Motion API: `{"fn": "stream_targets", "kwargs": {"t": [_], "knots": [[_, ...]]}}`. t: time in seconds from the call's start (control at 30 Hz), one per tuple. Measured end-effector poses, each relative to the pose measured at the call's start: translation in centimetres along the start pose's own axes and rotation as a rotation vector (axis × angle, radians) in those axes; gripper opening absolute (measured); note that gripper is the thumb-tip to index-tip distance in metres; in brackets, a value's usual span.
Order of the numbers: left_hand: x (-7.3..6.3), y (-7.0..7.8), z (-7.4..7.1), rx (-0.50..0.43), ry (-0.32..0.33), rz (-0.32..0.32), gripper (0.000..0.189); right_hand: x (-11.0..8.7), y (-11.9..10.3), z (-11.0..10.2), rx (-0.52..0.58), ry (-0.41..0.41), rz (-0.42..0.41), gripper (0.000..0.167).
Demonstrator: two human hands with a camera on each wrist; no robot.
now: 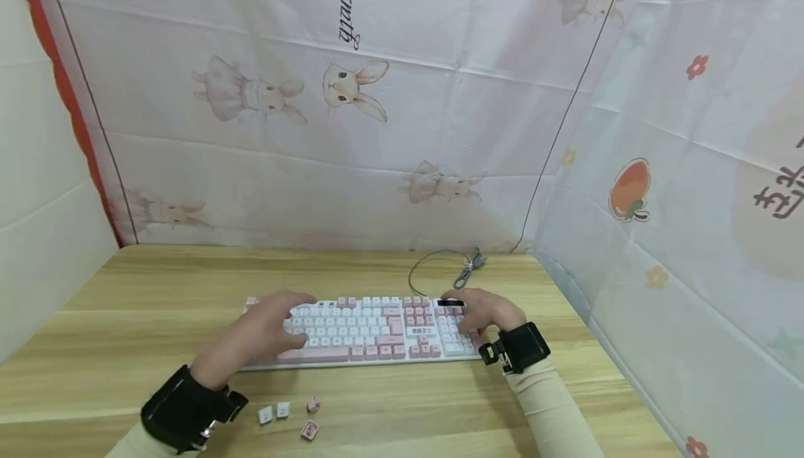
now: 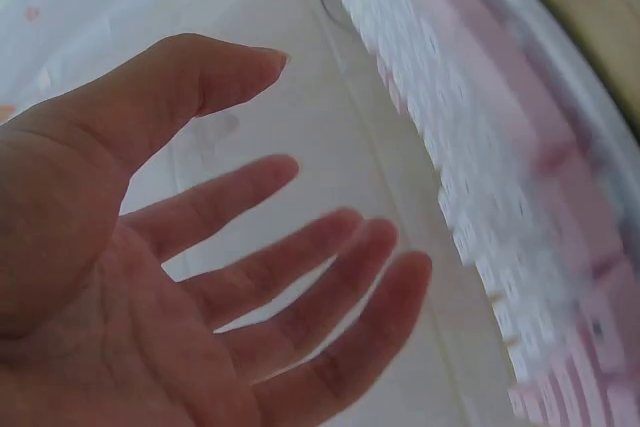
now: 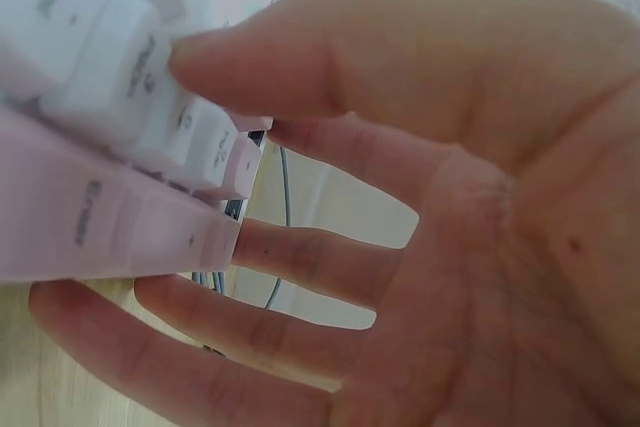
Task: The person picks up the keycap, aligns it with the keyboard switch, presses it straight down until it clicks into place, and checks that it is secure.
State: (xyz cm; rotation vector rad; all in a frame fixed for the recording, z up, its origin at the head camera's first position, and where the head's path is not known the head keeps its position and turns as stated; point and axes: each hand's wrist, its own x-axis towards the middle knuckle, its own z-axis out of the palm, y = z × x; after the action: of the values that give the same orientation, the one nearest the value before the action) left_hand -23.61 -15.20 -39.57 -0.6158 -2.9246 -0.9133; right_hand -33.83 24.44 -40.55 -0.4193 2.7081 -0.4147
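A white and pink keyboard [image 1: 352,332] lies on the wooden table, its long side facing me. My left hand [image 1: 260,332] is over its left end, thumb and fingers spread apart. In the left wrist view that hand [image 2: 250,247] holds nothing, its fingers loosely extended beside the rows of keys. My right hand [image 1: 486,308] is at the keyboard's right end. The right wrist view has its thumb [image 3: 260,57] over the white number keys [image 3: 130,67], while the other fingers stretch along the pink Enter key's side [image 3: 100,207], fairly straight.
Two white keycaps [image 1: 274,412] and two pink keycaps [image 1: 310,430] lie loose on the table [image 1: 389,416] in front of the keyboard. A grey cable [image 1: 465,273] is bundled behind it. Printed cloth [image 1: 389,130] hangs at the back and right.
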Motion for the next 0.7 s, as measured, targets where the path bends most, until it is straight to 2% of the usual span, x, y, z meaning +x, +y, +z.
{"fn": "stream_targets", "kwargs": {"t": [0.37, 0.53, 0.7], "knots": [[-0.8, 2.0, 2.0, -0.062, -0.161, 0.118, 0.044, 0.3, 0.2, 0.1, -0.002, 0.000, 0.005, 0.080], [-1.3, 2.5, 2.4, -0.071, -0.267, 0.099, 0.030, 0.3, 0.2, 0.2, 0.002, 0.005, 0.001, 0.079], [-1.4, 2.7, 2.8, -0.060, -0.318, 0.088, 0.026, 0.3, 0.2, 0.1, 0.003, 0.007, -0.002, 0.078]]}}
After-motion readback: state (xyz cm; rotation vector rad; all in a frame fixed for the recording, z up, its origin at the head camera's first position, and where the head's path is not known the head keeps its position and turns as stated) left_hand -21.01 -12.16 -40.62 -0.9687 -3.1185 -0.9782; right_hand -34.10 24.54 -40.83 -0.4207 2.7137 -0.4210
